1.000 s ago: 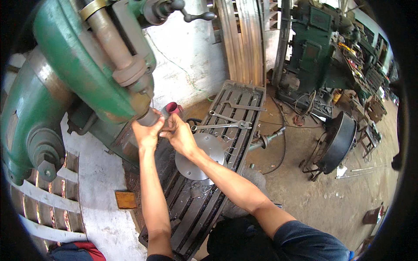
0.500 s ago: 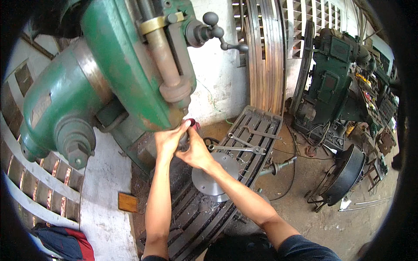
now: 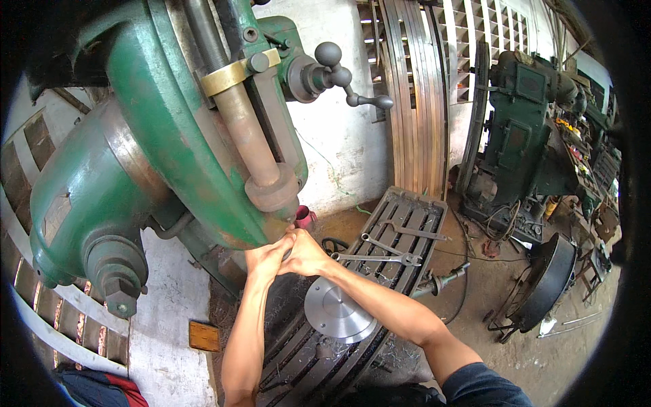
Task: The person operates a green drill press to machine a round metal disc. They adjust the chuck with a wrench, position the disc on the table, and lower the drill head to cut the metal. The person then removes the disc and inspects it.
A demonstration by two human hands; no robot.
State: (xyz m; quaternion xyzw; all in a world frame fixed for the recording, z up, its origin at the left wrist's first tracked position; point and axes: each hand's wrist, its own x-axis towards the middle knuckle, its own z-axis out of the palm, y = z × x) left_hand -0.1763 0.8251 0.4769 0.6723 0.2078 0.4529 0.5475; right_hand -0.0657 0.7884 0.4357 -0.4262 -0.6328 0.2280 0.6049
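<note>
Both of my hands are together just under the green milling machine head (image 3: 183,156), below its spindle collar (image 3: 271,188). My left hand (image 3: 268,260) closes around a grey metal part (image 3: 287,254) at the spindle's lower end. My right hand (image 3: 306,255) wraps the same part from the right, its fingers touching my left. Most of that part is hidden by my hands. Below and right of them, a round shiny metal disc (image 3: 338,308) lies on the slotted machine table (image 3: 298,372). Behind my hands a red cup-shaped thing (image 3: 306,217) shows partly.
Several spanners (image 3: 380,258) lie on the table's far part, beside a flat metal bar (image 3: 415,232). Metal shavings cover parts of the table. A ball-ended handle (image 3: 339,74) juts from the head. Another green machine (image 3: 519,129) and a black drum-shaped frame (image 3: 546,281) stand to the right.
The view has shifted, so the machine head looks larger. My hands have come closer together and my right fingers are wrapped more tightly. The disc and spanners stay on the table.
</note>
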